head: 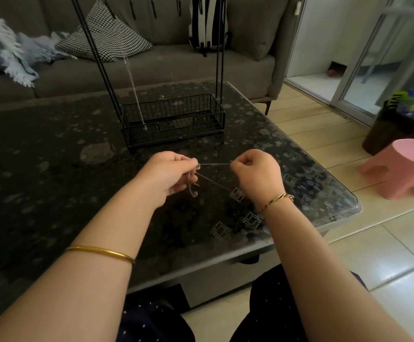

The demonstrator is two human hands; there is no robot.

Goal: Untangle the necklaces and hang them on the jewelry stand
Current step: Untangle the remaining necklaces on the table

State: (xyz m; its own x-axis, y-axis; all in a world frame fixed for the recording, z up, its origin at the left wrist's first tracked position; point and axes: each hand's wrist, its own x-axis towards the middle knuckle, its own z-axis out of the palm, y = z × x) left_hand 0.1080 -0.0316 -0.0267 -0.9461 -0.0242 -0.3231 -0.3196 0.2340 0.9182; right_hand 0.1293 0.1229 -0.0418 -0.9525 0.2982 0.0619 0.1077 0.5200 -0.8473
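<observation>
A thin silver necklace is stretched between my two hands above the dark table. My left hand pinches it at a small pendant, and loose loops of chain dangle below those fingers. My right hand is curled in a fist round the other end; a second strand runs diagonally down toward it. Behind the hands stands the black wire jewelry stand with a basket base and tall rods. One silver chain hangs from its top down into the basket.
The glass-topped dark table has its right edge and corner near my right wrist. A grey sofa with cushions and a blue throw lies behind. A pink stool and a dark bin stand on the tiled floor at right.
</observation>
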